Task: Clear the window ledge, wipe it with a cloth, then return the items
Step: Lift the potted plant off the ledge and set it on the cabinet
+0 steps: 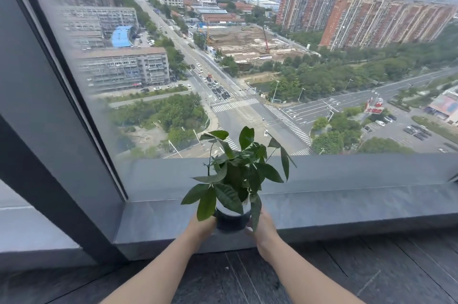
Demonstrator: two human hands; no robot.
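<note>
A small potted plant [233, 222] with broad green leaves, in a dark pot with a white rim, is at the front edge of the grey stone window ledge [347, 207]. My left hand [202, 225] grips the pot's left side and my right hand [262, 228] grips its right side. Leaves hide most of the pot's top and part of my right hand. Whether the pot rests on the ledge or is lifted just off it, I cannot tell. No cloth is in view.
A large window pane rises behind the ledge, with a dark slanted frame post [62, 130] at the left. Dark wood-grain flooring [347, 274] lies below the ledge. A second ledge section [29, 232] runs left of the post.
</note>
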